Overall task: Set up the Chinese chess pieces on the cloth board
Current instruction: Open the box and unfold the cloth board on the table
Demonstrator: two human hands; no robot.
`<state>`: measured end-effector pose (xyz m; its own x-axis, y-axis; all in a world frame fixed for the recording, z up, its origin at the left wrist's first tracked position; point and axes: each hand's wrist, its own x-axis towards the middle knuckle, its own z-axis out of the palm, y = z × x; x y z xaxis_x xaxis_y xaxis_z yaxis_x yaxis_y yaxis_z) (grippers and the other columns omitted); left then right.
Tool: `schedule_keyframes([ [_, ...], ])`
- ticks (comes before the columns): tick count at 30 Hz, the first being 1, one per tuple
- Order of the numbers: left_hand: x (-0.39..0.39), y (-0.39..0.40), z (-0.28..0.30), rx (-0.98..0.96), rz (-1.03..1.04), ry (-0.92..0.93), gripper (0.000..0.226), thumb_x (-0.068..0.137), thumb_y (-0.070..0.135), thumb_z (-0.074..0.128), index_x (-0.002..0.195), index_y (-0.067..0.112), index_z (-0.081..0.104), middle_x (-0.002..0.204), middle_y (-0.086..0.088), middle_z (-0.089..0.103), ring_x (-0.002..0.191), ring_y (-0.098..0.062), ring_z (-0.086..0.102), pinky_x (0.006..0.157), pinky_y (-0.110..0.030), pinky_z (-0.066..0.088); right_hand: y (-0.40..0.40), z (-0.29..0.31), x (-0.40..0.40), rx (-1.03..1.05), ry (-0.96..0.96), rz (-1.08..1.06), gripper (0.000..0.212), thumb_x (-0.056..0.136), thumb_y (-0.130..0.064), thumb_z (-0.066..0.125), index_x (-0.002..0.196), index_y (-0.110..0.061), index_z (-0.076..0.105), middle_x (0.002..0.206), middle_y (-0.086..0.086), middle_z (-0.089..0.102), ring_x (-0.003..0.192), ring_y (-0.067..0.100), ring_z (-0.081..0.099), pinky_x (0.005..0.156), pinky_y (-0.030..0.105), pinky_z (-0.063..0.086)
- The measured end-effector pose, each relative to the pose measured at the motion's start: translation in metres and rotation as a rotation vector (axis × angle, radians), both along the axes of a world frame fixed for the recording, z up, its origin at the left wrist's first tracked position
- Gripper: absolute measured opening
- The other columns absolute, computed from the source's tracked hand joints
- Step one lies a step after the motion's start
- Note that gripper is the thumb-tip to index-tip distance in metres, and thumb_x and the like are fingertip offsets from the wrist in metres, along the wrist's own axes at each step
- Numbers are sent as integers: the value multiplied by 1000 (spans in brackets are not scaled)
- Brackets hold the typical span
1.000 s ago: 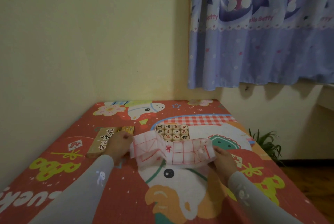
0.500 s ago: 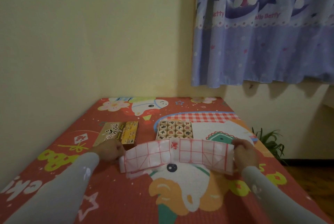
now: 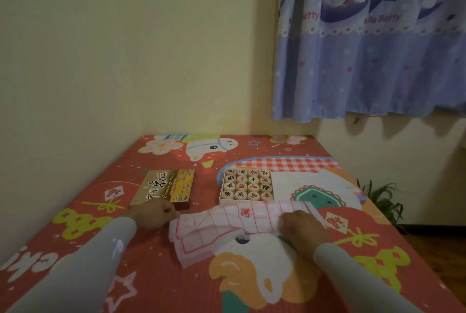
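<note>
Cloth board (image 3: 242, 224) lies rumpled, partly folded, on red cartoon mat (image 3: 161, 285). Left hand (image 3: 153, 214) at board's left edge, fingers curled (grip itself hard to make out). Right hand (image 3: 300, 224) rests on top of board's right part, fingers bent over cloth. Just behind board, open box (image 3: 222, 199) with wooden chess pieces (image 3: 248, 184) in 4 rows of 4, red and black characters up. Box lid (image 3: 166, 186) left of it, near left hand. Blue curtain (image 3: 373, 42) upper right, plant (image 3: 380, 199) beside mat.

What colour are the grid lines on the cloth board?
Red lines on white cloth board, seen best in the head view.
</note>
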<state>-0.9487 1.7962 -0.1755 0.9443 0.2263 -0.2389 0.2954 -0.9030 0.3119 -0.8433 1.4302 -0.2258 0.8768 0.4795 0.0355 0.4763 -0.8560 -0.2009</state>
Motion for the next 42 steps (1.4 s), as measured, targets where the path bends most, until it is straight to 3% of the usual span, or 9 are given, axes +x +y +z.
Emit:
schedule_keyframes([
  [3,3,-3,-6,39,78,-18,30,95,41,49,71,26,57,85,5,62,88,-17,58,81,-30,44,-3,-1,6,39,0,-34,24,94,-44,45,95,-29,64,92,-6,58,82,11,55,81,23,50],
  [6,13,-28,-5,21,171,-303,22,93,36,53,91,17,65,95,-3,67,92,-23,62,73,-28,42,-2,1,10,99,49,-39,21,93,-41,51,89,-29,68,87,-8,62,77,8,57,81,22,50],
  [8,22,-51,-5,-2,62,-413,28,89,42,59,100,17,66,101,5,66,97,-20,62,77,-28,45,0,-2,11,137,89,-49,18,93,-38,54,86,-31,69,84,-10,64,76,4,57,80,19,48],
  [12,29,-91,-25,-22,-167,-241,45,80,49,67,119,26,64,113,13,59,106,-11,56,88,-28,44,0,-4,10,233,134,-69,14,94,-34,55,90,-29,69,85,-9,67,77,3,58,75,15,44],
  [18,35,-94,-43,48,-130,-249,16,90,25,58,91,16,70,95,-2,70,85,-17,61,72,-27,44,-4,6,10,332,161,-87,22,96,-35,51,81,-28,65,78,-9,63,73,6,56,66,16,41],
  [26,36,-82,-3,-42,-159,-224,30,99,19,43,69,18,45,68,4,48,72,-19,46,60,-29,30,-1,28,7,433,131,-84,39,97,-43,46,66,-21,56,64,-2,54,59,11,47,57,20,36],
  [32,35,-78,27,-244,-53,-338,26,100,18,39,78,15,53,83,-3,58,76,-18,52,66,-29,40,-2,41,3,497,69,-66,42,98,-44,41,68,-20,59,65,-3,58,62,13,53,57,24,36],
  [37,38,-78,54,-143,-75,-456,32,102,28,39,70,24,44,75,1,52,73,-18,48,64,-31,36,-1,67,-2,671,1,-15,35,93,-45,50,71,-20,57,67,-3,59,64,15,55,61,30,47],
  [42,35,-76,59,-214,-94,-433,35,101,32,39,68,25,43,69,5,49,68,-15,45,65,-30,36,-2,65,-2,411,-77,94,17,84,-40,67,90,-26,60,86,-10,60,79,10,55,71,22,48],
])
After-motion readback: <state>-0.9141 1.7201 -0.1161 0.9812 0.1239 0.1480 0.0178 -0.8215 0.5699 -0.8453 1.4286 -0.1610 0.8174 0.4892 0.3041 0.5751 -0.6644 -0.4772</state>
